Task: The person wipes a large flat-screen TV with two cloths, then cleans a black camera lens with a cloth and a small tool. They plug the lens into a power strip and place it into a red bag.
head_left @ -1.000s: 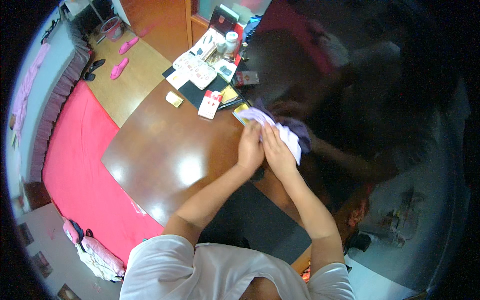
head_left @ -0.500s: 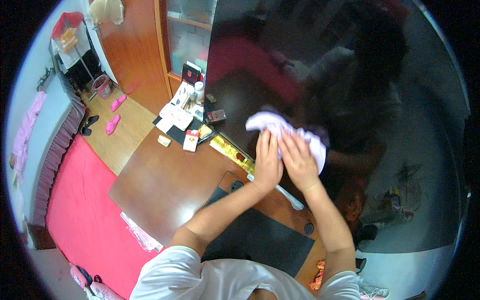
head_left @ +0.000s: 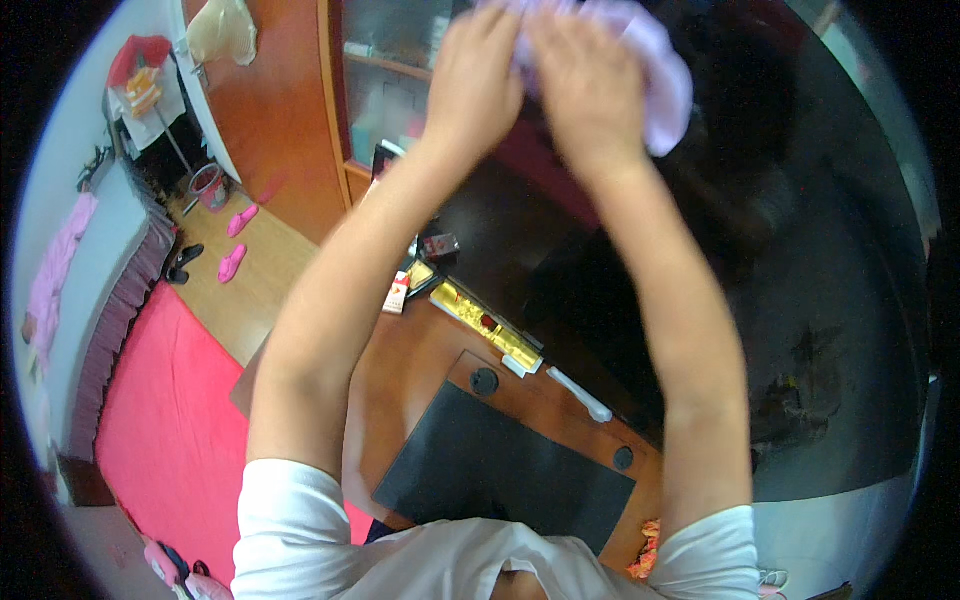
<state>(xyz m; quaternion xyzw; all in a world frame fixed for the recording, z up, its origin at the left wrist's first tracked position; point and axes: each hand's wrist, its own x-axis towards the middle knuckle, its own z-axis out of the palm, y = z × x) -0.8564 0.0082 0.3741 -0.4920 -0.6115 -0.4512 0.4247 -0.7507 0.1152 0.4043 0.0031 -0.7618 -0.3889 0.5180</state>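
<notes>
Both my arms reach up to a large glossy black screen (head_left: 830, 260) that mirrors the room. A crumpled lilac cloth (head_left: 668, 85) is pressed against its upper part. My right hand (head_left: 590, 95) lies over the cloth, fingers together and pointing up, holding it to the surface. Beside it my left hand (head_left: 478, 85) presses at the cloth's left side, its fingers close together and bent a little. The fingertips of both hands blur near the picture's upper edge, and part of the cloth is hidden under them.
Below the screen is a brown wooden desk (head_left: 385, 385) with a black mat (head_left: 500, 470), a gold strip (head_left: 480, 320), a white handle-like object (head_left: 580, 394) and a red-and-white box (head_left: 396, 292). A pink-red bed cover (head_left: 170, 400) lies left. Pink slippers (head_left: 232, 263) rest on the floor.
Both hands have slid the cloth upward along the screen, from its lower left area to the upper part. My arms are now stretched further out, and my left forearm covers the items at the desk's left.
</notes>
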